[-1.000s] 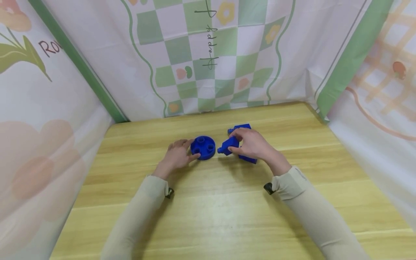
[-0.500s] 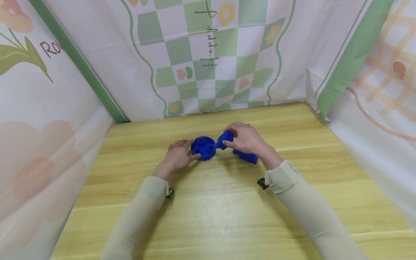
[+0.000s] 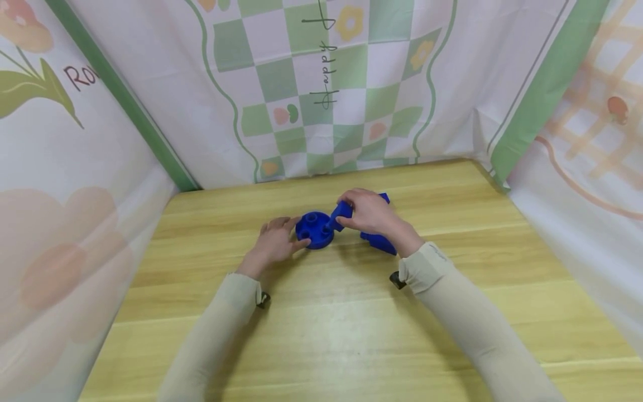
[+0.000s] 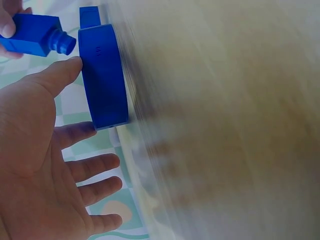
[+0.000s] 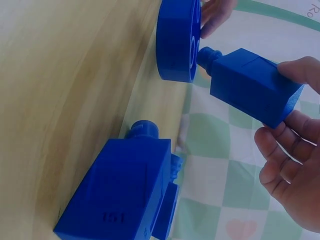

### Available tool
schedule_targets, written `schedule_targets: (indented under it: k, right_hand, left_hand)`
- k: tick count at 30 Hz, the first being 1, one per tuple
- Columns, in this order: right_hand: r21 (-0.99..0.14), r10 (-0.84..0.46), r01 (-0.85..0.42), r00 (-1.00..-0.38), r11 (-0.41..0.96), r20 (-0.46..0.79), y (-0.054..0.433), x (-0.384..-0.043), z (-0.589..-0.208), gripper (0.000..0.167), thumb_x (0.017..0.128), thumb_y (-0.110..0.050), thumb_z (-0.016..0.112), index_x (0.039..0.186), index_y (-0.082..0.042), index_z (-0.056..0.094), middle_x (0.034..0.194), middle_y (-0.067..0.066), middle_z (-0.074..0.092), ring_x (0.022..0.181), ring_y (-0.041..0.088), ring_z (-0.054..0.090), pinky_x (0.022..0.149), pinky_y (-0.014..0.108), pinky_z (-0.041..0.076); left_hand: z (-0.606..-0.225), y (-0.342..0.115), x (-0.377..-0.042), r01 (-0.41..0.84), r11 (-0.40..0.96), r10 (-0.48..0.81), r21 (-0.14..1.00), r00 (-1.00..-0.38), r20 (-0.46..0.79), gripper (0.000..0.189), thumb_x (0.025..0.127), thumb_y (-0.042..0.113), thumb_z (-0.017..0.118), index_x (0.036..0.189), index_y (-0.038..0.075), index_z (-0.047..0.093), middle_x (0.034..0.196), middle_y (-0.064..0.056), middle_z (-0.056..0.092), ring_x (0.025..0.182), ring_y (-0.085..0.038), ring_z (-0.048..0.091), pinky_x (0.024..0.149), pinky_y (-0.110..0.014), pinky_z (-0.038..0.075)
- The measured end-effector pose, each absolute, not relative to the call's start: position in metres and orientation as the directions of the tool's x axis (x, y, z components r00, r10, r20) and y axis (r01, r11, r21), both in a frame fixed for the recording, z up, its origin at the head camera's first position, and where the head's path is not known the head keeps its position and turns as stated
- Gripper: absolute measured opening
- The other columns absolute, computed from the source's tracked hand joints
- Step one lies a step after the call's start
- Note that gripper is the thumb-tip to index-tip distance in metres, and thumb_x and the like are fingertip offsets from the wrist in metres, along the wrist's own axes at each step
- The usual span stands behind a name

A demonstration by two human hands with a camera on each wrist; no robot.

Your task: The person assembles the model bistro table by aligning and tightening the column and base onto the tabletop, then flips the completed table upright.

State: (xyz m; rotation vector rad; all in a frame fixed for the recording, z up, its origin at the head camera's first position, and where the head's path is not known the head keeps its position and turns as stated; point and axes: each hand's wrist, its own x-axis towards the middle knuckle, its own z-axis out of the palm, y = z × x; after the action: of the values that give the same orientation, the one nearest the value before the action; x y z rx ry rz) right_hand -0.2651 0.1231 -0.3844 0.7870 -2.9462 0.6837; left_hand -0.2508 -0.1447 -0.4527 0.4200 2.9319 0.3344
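Observation:
A round blue base (image 3: 320, 237) with three raised sockets lies on the table. My left hand (image 3: 273, 243) touches its rim with thumb and index finger, the other fingers spread straight in the left wrist view. My right hand (image 3: 369, 212) pinches a blue bottle-shaped block (image 5: 250, 85) between thumb and fingertips. That block is tilted, its ridged neck pointing down at the base's right-hand socket; in the right wrist view the neck's tip is right at the socket. Two similar blue blocks, a near one (image 3: 379, 243) and a far one (image 3: 384, 197), lie partly hidden by my right hand.
The light wooden table (image 3: 321, 335) has a patterned cloth (image 3: 334, 84) hanging at its back edge and cloth walls at both sides. A small dark device sits at each sleeve cuff. The near loose block (image 5: 120, 185) bears a small embossed mark.
My right hand has moved left with the block and tipped it, bringing its neck from beside the base to the right-hand socket. The left hand and base stay in place.

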Motion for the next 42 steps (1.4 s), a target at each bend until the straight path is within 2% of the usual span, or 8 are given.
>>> schedule_targets:
  k: [8, 18, 26, 29, 37, 42]
  right_hand:
    - [-0.367, -0.493, -0.497, -0.863, 0.786, 0.112, 0.114, -0.269, -0.385, 0.047, 0.089, -0.04, 0.072, 0.126, -0.01, 0.066, 0.122, 0.009, 0.068, 0.109, 0.027, 0.064, 0.093, 0.045, 0.053]
    - [-0.314, -0.495, -0.496, -0.864, 0.809, 0.09, 0.103, -0.276, -0.388, 0.049, 0.089, -0.042, 0.071, 0.127, -0.011, 0.066, 0.128, 0.01, 0.067, 0.119, 0.03, 0.062, 0.102, 0.047, 0.05]
    - [-0.322, -0.493, -0.498, -0.864, 0.805, 0.104, 0.092, -0.28, -0.389, 0.05, 0.093, -0.042, 0.068, 0.134, -0.016, 0.059, 0.129, 0.009, 0.066, 0.114, 0.029, 0.064, 0.097, 0.048, 0.052]
    - [-0.307, -0.494, -0.5, -0.864, 0.81, 0.102, 0.089, -0.282, -0.389, 0.049, 0.094, -0.044, 0.066, 0.133, -0.015, 0.061, 0.131, 0.01, 0.066, 0.118, 0.031, 0.063, 0.1, 0.049, 0.051]
    - [-0.275, -0.5, -0.491, -0.865, 0.827, 0.039, 0.089, -0.285, -0.387, 0.064, 0.091, -0.044, 0.069, 0.142, -0.009, 0.055, 0.14, 0.018, 0.058, 0.13, 0.035, 0.055, 0.11, 0.05, 0.043]
    - [-0.286, -0.518, -0.503, -0.855, 0.815, 0.03, 0.09, -0.284, -0.387, 0.06, 0.091, -0.037, 0.07, 0.14, -0.007, 0.056, 0.131, 0.017, 0.063, 0.121, 0.034, 0.06, 0.105, 0.049, 0.048]
  left_hand:
    - [-0.453, -0.145, -0.25, 0.249, 0.934, 0.288, 0.255, -0.949, -0.13, 0.08, 0.094, 0.069, 0.047, 0.158, 0.024, 0.029, 0.161, -0.015, 0.032, 0.151, -0.035, 0.026, 0.122, -0.063, 0.015]
    - [-0.453, -0.145, -0.25, 0.253, 0.935, 0.29, 0.247, -0.949, -0.127, 0.08, 0.094, 0.069, 0.047, 0.158, 0.024, 0.029, 0.16, -0.014, 0.035, 0.151, -0.035, 0.027, 0.122, -0.063, 0.016]
    - [-0.453, -0.145, -0.251, 0.255, 0.94, 0.287, 0.225, -0.95, -0.124, 0.079, 0.095, 0.069, 0.046, 0.158, 0.024, 0.029, 0.16, -0.014, 0.035, 0.151, -0.036, 0.027, 0.122, -0.063, 0.016]
    - [-0.453, -0.145, -0.252, 0.256, 0.942, 0.287, 0.217, -0.949, -0.129, 0.08, 0.094, 0.071, 0.044, 0.158, 0.024, 0.028, 0.16, -0.014, 0.035, 0.151, -0.036, 0.027, 0.122, -0.063, 0.016]
    - [-0.451, -0.145, -0.252, 0.253, 0.94, 0.288, 0.23, -0.948, -0.133, 0.08, 0.094, 0.07, 0.045, 0.158, 0.024, 0.029, 0.16, -0.014, 0.035, 0.151, -0.035, 0.027, 0.122, -0.064, 0.015]
    - [-0.452, -0.145, -0.252, 0.253, 0.943, 0.286, 0.219, -0.949, -0.136, 0.08, 0.094, 0.071, 0.044, 0.158, 0.026, 0.028, 0.159, -0.014, 0.037, 0.151, -0.034, 0.027, 0.122, -0.063, 0.015]
